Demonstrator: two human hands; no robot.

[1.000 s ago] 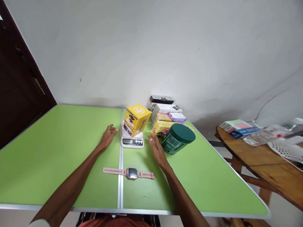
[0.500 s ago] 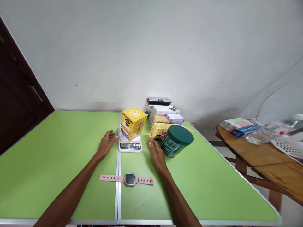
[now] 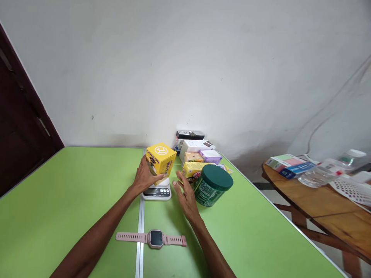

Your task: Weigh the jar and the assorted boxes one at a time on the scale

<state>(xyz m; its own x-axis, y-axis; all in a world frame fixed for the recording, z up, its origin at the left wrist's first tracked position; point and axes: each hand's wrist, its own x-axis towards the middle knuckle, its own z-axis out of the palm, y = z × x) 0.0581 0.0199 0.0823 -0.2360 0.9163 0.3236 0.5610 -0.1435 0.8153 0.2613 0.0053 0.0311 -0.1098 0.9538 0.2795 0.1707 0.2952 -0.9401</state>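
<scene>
A yellow box (image 3: pixel 160 162) with a round white logo on top rests on a small white kitchen scale (image 3: pixel 157 193). My left hand (image 3: pixel 145 174) is closed around the left side of this box, thumb across its lower front. To the right of the box, my right hand (image 3: pixel 186 195) has its fingers spread and holds nothing. Just beyond that hand stands a dark green lidded canister (image 3: pixel 214 184). Nearer to me, a pink smartwatch (image 3: pixel 156 238) lies flat with its strap stretched out sideways.
Behind the canister are a flat yellow box (image 3: pixel 193 168), a purple box (image 3: pixel 211 156), a white box (image 3: pixel 195 145) and other cartons near the wall. At right, a wooden table (image 3: pixel 315 200) carries a carton (image 3: pixel 290 165), a clear plastic bottle (image 3: pixel 315 176) and a white perforated basket (image 3: pixel 352 190).
My left hand has moved right and closed on the yellow box. My right hand has come slightly left, away from the canister, with its fingers spreading. The view has tilted up a little.
</scene>
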